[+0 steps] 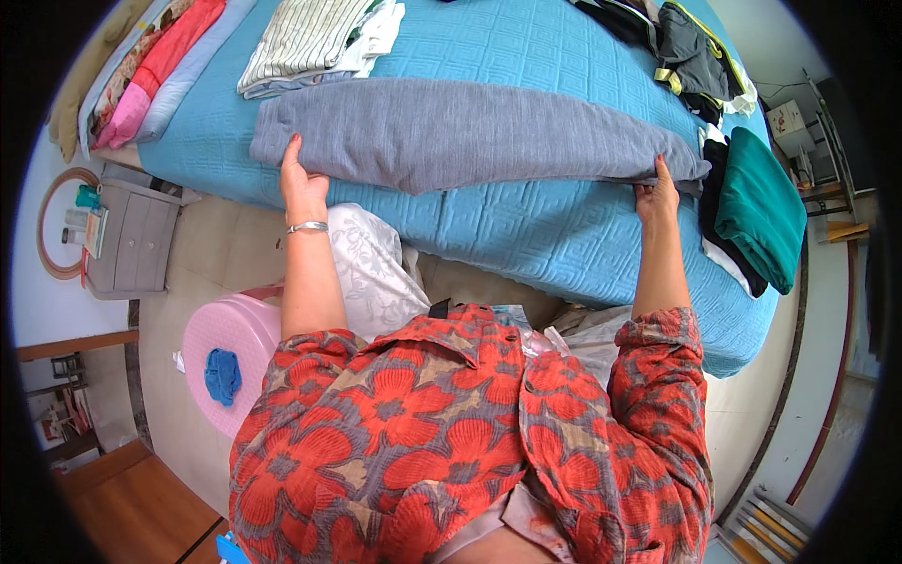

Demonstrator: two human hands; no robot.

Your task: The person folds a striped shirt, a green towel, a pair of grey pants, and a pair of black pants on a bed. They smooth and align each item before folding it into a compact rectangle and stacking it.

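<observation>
A long blue-grey garment (437,134), probably trousers folded lengthwise, stretches sideways between my two hands over the near side of a bed. My left hand (303,185) grips its left end, thumb on top and fingers hidden beneath the cloth. At the narrower right end, my right hand (659,192) pinches the edge between thumb and fingers. The garment's lower edge dips to a small point left of the middle. Under it spreads a turquoise quilted bedspread (507,233); how much of the cloth rests on it I cannot tell.
Folded striped clothes (303,42) lie beyond the garment. A green folded cloth (764,211) tops a pile at the right, below dark clothing (697,63). Rolled bedding (169,63) lines the far left. A pink stool (201,324) holding a blue cloth (223,377) and a grey cabinet (134,236) stand left.
</observation>
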